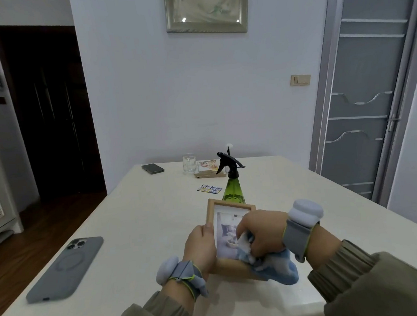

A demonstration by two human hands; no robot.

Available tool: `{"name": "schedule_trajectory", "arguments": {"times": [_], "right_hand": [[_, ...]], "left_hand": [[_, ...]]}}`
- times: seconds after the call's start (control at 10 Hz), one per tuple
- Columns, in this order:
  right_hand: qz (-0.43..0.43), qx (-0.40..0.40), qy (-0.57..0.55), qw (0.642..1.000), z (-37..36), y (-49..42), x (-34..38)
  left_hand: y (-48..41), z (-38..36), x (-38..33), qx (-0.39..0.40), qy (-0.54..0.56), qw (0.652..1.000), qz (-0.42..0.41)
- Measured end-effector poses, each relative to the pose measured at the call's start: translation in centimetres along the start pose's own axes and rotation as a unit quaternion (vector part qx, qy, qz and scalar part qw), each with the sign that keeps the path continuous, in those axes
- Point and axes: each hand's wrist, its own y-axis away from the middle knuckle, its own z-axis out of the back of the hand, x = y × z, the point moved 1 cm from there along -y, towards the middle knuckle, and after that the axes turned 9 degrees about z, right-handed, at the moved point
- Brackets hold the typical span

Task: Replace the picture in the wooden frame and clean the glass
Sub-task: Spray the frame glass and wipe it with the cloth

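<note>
A light wooden picture frame (228, 206) with a pale photo behind its glass is tilted up above the near part of the table. My left hand (201, 248) grips the frame's left edge. My right hand (260, 233) presses a blue and white cloth (278, 267) against the lower right of the glass; the cloth hangs down over the frame's bottom corner. A green spray bottle (232, 189) with a black trigger stands just behind the frame. A small printed picture card (210, 189) lies flat to the bottle's left.
A grey phone (66, 268) lies face down at the left of the cream table (137, 213). At the far edge sit a dark phone (152, 168), a clear glass (189, 163) and a small stack of coasters or booklets (207, 170). A wall stands behind.
</note>
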Motion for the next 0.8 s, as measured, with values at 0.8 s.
{"name": "schedule_trajectory", "arguments": {"times": [0.8], "right_hand": [[-0.114, -0.234, -0.029, 0.965, -0.1, -2.7, -1.3]], "left_hand": [[1.2, -0.3, -1.0, 0.000, 0.081, 0.997, -0.018]]}}
